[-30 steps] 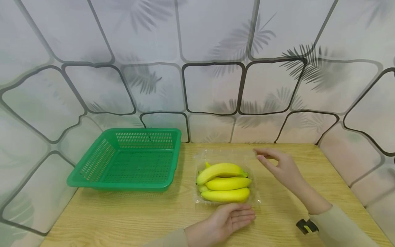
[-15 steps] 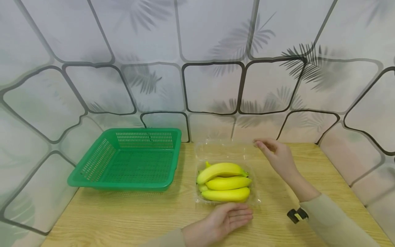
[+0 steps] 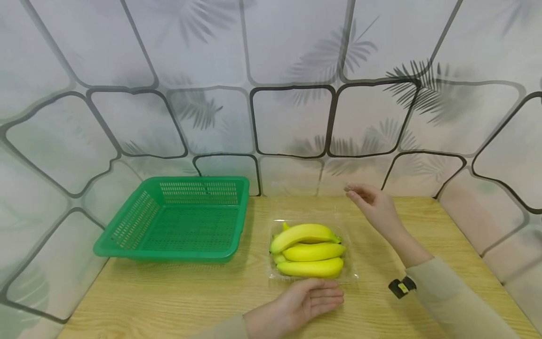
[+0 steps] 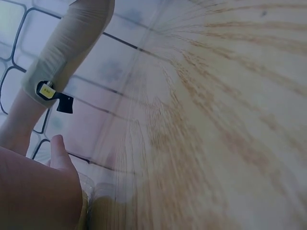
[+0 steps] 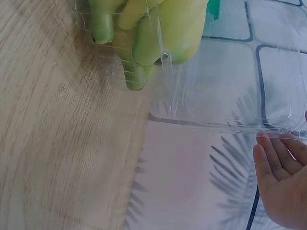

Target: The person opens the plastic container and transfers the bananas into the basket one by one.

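Note:
A clear plastic clamshell container (image 3: pixel 354 277) holds several yellow bananas (image 3: pixel 311 252) on the table. Its transparent lid (image 5: pixel 225 96) stands raised at the back, hinged to the base. My right hand (image 3: pixel 372 202) pinches the lid's right corner between thumb and fingers; in the right wrist view the fingertips of that hand (image 5: pixel 283 177) are at the lid edge. At the container's front side my left hand (image 3: pixel 302 301) rests with straight fingers, palm turned toward the right. In the left wrist view the left hand (image 4: pixel 43 187) hides most of the container.
A green plastic basket (image 3: pixel 190 256) with slotted walls stands to the left of the container, near the back wall. The wooden table (image 3: pixel 169 296) meets patterned walls (image 3: pixel 292 122) at the back and sides. A dark device (image 3: pixel 402 286) is on my right sleeve.
My right hand has risen and drawn back toward the wall, bringing the lid from a low slant to a more upright stand. The left hand has slid slightly left; the bananas stay put.

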`<act>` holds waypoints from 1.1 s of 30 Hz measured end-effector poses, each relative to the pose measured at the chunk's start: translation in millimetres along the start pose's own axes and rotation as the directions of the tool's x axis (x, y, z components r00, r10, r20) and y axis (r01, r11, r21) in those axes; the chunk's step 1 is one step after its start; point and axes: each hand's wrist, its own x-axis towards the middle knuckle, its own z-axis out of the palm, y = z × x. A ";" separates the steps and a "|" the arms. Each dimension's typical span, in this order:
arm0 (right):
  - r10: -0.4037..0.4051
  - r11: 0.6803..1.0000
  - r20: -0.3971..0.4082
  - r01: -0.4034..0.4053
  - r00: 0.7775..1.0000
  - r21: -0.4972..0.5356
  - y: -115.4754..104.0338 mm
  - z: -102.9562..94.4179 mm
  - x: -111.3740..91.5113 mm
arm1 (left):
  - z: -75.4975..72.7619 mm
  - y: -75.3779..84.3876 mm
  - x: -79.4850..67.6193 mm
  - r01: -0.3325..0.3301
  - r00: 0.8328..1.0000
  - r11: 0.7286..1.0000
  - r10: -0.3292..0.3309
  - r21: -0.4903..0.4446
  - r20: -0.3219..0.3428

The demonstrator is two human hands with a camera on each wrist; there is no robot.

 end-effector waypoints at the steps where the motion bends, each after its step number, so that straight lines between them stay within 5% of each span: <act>1: 0.000 1.000 0.005 0.000 1.000 0.004 1.3 0.2 0.7 | 0.0 0.8 -0.4 0.004 1.000 1.000 -0.004 0.000 0.003; 15: 0.063 0.998 0.104 -0.064 0.993 0.007 23.7 6.8 7.3 | -0.7 5.1 -0.5 0.045 0.999 0.999 -0.045 -0.004 0.008; 33: 0.138 0.990 0.138 -0.137 0.981 -0.012 41.2 17.3 3.9 | -2.0 4.0 0.0 0.042 0.999 0.999 -0.043 0.015 0.010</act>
